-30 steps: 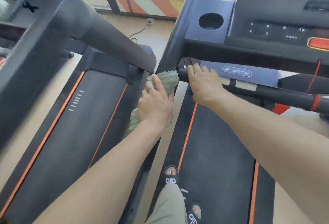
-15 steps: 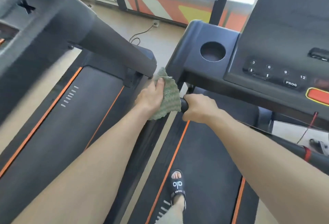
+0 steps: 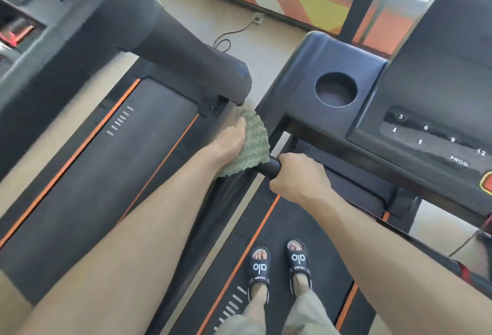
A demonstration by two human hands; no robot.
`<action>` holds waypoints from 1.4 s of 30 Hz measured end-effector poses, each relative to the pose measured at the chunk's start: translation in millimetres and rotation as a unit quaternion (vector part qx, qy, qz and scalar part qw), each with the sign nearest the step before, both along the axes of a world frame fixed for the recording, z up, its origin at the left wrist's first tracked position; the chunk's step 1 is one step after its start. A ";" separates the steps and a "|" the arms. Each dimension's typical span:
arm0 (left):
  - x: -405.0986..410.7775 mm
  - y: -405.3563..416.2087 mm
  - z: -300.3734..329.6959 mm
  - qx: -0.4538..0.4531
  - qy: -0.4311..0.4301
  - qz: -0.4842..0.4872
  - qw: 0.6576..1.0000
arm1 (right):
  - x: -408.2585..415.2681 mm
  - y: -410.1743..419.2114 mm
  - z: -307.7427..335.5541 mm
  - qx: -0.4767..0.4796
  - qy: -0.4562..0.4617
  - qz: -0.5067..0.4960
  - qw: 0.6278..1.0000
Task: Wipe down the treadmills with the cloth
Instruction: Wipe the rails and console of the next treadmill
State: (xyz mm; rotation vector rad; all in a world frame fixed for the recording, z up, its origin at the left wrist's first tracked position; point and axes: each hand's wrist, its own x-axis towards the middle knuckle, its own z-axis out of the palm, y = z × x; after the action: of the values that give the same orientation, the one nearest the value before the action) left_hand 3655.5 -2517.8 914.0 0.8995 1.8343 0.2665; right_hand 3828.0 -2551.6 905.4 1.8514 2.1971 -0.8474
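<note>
Cloth (image 3: 250, 145), green, sits under my left hand (image 3: 231, 143), whose fingers press it against the frame between the two treadmills, below the left treadmill's handrail (image 3: 191, 55). My right hand (image 3: 298, 177) curls round the end of the right treadmill's bar (image 3: 271, 167), just beside the cloth. Cupholder (image 3: 336, 89) in the console (image 3: 436, 111) holds nothing I can see; my sandals (image 3: 259, 268) stand on the belt (image 3: 266, 230).

Left hand (image 3: 231, 140) with green cloth (image 3: 249, 143) now higher along upright of right treadmill (image 3: 269, 111), just under end of neighbouring treadmill's handrail (image 3: 202, 63); a second ago it sits lower, cloth bunched above fingers. Cloth now spread flat, draped right of hand. Right hand (image 3: 299, 177) changes from flat rest on handlebar (image 3: 272, 167) to full grip at bar end. Both sandalled feet (image 3: 279, 265) now visible on belt.
</note>
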 end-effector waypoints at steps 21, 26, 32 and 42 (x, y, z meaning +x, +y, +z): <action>33.5 -56.4 -13.6 0.319 0.394 -0.259 0.822 | 7.2 2.8 -4.6 0.028 0.032 0.034 0.999; 34.2 -67.1 -19.5 0.319 0.466 -0.315 0.763 | 5.2 1.4 -4.9 0.071 0.014 0.020 0.997; -16.5 -228.7 -32.7 0.149 0.572 -0.659 0.465 | 4.9 -17.4 -6.7 0.148 -0.022 0.011 0.989; -23.4 -238.0 -0.4 0.081 0.574 -0.756 0.305 | -3.7 -33.1 -1.4 0.171 -0.031 -0.021 0.985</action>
State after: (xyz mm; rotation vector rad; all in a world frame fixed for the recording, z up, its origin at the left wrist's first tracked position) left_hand 3632.1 -2755.8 913.6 2.9455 0.8724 -1.8793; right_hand 3824.3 -2584.8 904.0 2.0440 2.3914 -0.4304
